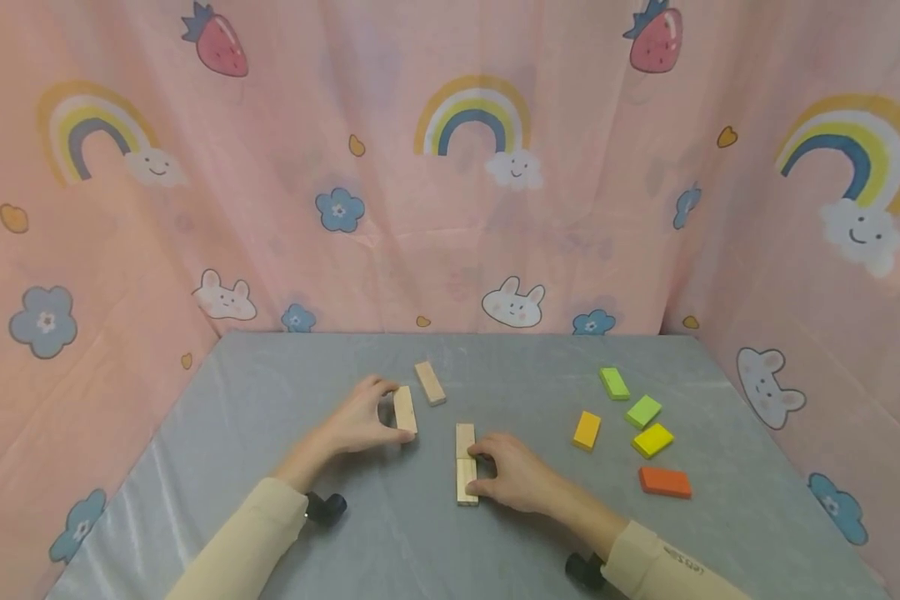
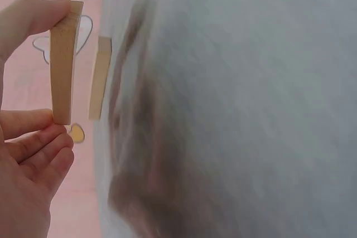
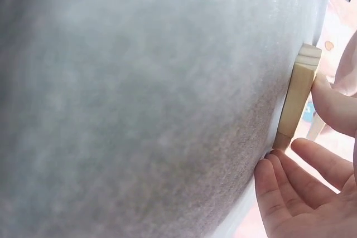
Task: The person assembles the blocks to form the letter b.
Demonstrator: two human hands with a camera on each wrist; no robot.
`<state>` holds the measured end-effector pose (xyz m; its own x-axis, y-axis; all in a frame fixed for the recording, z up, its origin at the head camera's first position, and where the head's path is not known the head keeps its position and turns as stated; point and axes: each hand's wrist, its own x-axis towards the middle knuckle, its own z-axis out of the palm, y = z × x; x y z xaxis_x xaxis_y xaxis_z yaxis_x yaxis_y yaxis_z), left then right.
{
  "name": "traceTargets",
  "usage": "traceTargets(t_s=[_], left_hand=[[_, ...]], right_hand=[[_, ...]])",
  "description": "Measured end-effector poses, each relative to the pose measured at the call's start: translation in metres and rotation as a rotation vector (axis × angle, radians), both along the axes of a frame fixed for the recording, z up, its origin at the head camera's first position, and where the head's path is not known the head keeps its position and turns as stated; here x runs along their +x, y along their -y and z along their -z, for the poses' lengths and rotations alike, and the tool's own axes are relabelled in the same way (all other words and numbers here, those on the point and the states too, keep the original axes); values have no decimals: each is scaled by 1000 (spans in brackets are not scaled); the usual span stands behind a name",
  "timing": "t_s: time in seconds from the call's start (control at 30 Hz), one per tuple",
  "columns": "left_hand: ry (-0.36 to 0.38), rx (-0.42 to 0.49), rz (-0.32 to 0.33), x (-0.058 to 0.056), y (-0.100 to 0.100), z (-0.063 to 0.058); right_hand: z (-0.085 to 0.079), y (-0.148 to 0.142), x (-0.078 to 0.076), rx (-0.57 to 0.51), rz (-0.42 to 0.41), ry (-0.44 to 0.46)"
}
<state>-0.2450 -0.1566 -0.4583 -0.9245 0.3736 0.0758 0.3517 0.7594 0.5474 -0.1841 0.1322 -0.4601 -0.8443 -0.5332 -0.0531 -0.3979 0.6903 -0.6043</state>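
Observation:
My left hand (image 1: pixel 360 419) holds a plain wooden block (image 1: pixel 405 410) by its two ends, thumb at one and fingers at the other. The left wrist view shows this wooden block (image 2: pixel 64 71) lifted off the cloth. On the table, two more plain blocks lie end to end in a line, a far block (image 1: pixel 465 439) and a near block (image 1: pixel 466 483). With thumb and fingertips, my right hand (image 1: pixel 521 475) grips the near one, seen also as a pale block (image 3: pixel 297 98) in the right wrist view. Another wooden block (image 1: pixel 430 383) lies slanted beyond my left hand.
Several coloured blocks lie to the right: an orange-yellow block (image 1: pixel 587 431), green blocks (image 1: pixel 613 383), a yellow block (image 1: pixel 652 441) and a red-orange block (image 1: pixel 664 482). Grey cloth (image 1: pixel 375 533) covers the table. Pink patterned curtains (image 1: pixel 435 242) enclose its back and sides.

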Motion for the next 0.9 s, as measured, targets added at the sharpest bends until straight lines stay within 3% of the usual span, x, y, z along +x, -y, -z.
traceTargets(t_s=[0.47, 0.8, 0.9], left_hand=[[21, 35, 41, -13, -41, 4], [34, 85, 45, -33, -59, -5], [41, 60, 40, -38, -64, -6]], right_hand=[[2, -1, 0, 24, 1, 14], [0, 1, 0, 25, 14, 13], [0, 1, -1, 17, 6, 9]])
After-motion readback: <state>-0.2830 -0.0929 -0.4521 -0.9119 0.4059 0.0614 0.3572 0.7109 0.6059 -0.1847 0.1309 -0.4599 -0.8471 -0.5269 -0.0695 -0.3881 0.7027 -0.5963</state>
